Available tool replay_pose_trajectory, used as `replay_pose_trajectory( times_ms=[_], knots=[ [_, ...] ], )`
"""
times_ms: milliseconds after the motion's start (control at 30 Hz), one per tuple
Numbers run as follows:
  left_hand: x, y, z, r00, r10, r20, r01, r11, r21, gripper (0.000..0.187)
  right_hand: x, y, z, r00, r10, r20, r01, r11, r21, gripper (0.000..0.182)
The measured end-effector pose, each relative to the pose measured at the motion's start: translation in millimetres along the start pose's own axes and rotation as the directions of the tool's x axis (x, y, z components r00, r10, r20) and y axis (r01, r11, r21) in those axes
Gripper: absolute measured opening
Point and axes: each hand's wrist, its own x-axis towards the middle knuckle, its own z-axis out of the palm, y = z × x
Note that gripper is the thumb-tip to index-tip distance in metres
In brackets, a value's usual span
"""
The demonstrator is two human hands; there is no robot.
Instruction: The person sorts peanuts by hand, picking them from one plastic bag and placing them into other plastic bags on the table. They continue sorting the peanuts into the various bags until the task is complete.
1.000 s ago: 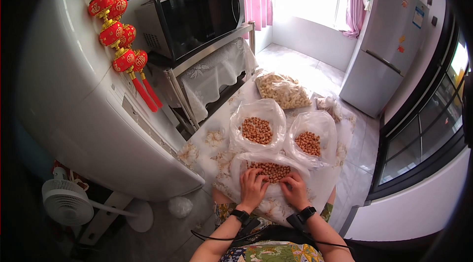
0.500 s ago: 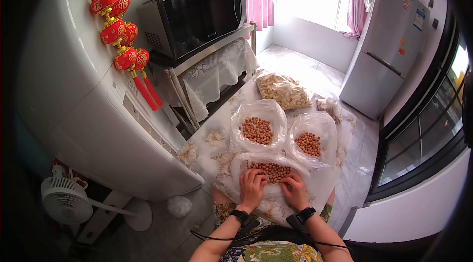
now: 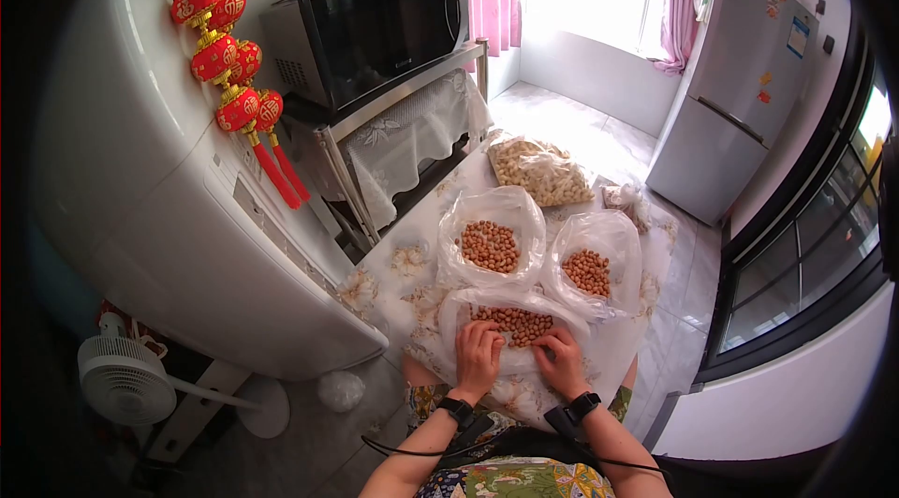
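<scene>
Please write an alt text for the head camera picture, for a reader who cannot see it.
Both hands, left hand and right hand, rest on the nearest plastic bag of peanuts on a flowered table. Three more bags lie beyond it; a microwave stands on a rack to the left.

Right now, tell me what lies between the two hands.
In the head view, a heap of peanuts in the near plastic bag lies between the left hand and the right hand, whose fingertips rest at its edge.
</scene>
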Motion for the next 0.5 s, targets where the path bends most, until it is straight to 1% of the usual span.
replay_pose_trajectory(
  times_ms=[167, 267, 367, 433, 500],
  knots=[
    [-0.8, -0.6, 1.0, 1.000, -0.010, -0.011, 0.010, 1.000, -0.019, 0.021, -0.4, -0.5, -0.1, 1.000, 0.017, 0.001, -0.017, 1.000, -0.003, 0.011],
    [-2.1, -0.9, 2.0, 0.999, -0.013, -0.042, 0.011, 0.999, -0.041, 0.022, 0.0, -2.4, -1.0, 0.999, 0.043, 0.015, -0.043, 0.999, 0.009, 0.011],
    [-4.0, -1.7, 2.3, 0.998, -0.028, -0.053, 0.026, 0.999, -0.045, 0.018, -0.1, -0.8, -0.2, 1.000, 0.005, -0.002, -0.005, 1.000, -0.001, 0.011],
    [-4.2, -1.4, 0.5, 0.999, -0.020, -0.041, 0.017, 0.996, -0.084, 0.012, -0.9, 3.0, 1.3, 1.000, 0.002, -0.002, -0.002, 1.000, -0.004, 0.011],
    [-4.0, -1.1, -0.6, 0.999, -0.011, -0.037, 0.008, 0.996, -0.084, 0.012, -1.4, 4.3, 1.8, 1.000, -0.002, -0.002, 0.002, 1.000, -0.007, 0.011]
  ],
)
